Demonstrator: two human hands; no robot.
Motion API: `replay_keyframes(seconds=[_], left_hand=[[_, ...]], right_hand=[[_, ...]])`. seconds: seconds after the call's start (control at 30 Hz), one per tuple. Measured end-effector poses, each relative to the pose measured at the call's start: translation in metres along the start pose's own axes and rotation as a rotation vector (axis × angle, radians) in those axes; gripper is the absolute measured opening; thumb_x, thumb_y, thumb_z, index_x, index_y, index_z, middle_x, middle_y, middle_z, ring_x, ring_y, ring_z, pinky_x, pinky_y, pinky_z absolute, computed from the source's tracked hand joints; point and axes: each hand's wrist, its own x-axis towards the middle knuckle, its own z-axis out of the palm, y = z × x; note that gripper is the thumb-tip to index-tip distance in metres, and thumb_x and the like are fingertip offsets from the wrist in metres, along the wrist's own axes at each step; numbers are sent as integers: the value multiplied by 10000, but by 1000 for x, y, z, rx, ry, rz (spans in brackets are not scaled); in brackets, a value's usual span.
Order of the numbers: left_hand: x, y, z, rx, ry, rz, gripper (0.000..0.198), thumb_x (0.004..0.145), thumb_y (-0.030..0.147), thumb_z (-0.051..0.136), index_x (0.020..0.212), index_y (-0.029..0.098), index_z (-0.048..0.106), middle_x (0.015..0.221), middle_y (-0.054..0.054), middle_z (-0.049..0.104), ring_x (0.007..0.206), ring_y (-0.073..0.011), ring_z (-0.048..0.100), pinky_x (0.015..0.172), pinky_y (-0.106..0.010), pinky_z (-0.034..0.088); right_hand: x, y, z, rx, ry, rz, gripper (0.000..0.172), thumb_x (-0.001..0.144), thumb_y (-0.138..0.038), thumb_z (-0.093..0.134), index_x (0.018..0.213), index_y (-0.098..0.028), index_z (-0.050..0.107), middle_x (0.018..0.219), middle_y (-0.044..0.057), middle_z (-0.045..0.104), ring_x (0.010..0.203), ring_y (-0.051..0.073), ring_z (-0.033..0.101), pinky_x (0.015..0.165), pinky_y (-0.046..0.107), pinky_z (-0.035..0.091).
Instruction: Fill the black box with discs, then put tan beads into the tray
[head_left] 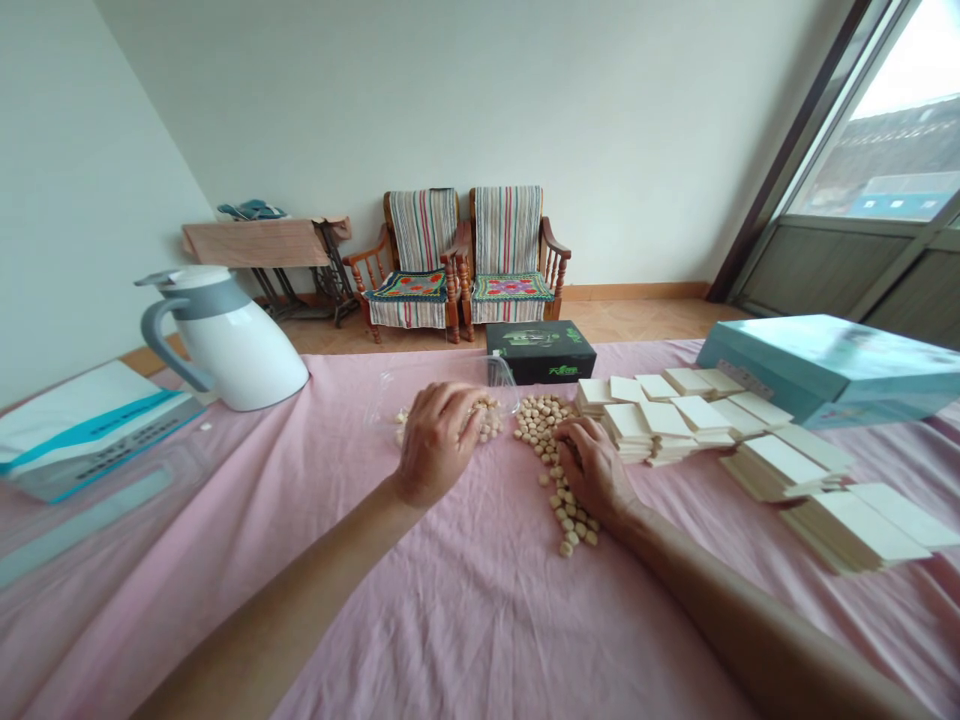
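Small round tan pieces, like wooden beads, lie in a loose pile (541, 422) on the pink cloth, trailing toward me. My right hand (594, 468) rests at the pile's right side, fingers curled down among the pieces; what they hold is hidden. My left hand (439, 440) is over a clear plastic container (386, 385) with more of the round pieces (491, 420) in it. Its fingers are bent and closed, and their tips are hidden behind the hand. Beside my right hand stand stacks of thin pale rectangular boards (628, 422).
A black box (540, 350) stands behind the container. At right is a light blue box (832, 365). On the left are a white and grey jug (240, 345), a white and blue carton (97, 430) and a clear plastic lid (97, 525). Two chairs (424, 235) stand by the wall.
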Motion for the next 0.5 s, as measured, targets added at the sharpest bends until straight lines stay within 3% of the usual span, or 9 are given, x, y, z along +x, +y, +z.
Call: replay_keyframes(seconds=[0.13, 0.23, 0.33, 0.5], left_hand=[[-20, 20, 25, -244, -299, 126, 163, 904, 148, 468, 991, 183, 600, 955, -55, 635, 938, -177, 580, 840, -321, 479], [-36, 34, 44, -278, -494, 186, 192, 892, 117, 475, 1031, 174, 594, 974, -54, 642, 946, -179, 573, 850, -326, 479], [-44, 40, 54, -250, -550, 181, 150, 903, 133, 459, 940, 157, 603, 885, -56, 641, 901, -186, 571, 812, -328, 485], [-45, 39, 52, -223, -506, 181, 111, 899, 148, 475, 876, 152, 584, 867, -49, 622, 868, -173, 566, 788, -302, 482]], right_hand=[[0, 1, 1, 5, 10, -19, 125, 858, -133, 445, 884, -197, 550, 955, 79, 587, 920, 219, 520, 836, 377, 447], [0, 0, 1, 12, 18, -23, 126, 853, -124, 446, 886, -195, 545, 945, 80, 582, 914, 218, 520, 829, 373, 452], [1, -1, 0, 3, 20, -23, 132, 842, -114, 452, 887, -199, 542, 940, 80, 580, 908, 221, 521, 826, 379, 452], [0, -1, 1, 0, 13, -15, 133, 843, -114, 451, 883, -200, 543, 944, 79, 579, 914, 222, 523, 828, 377, 452]])
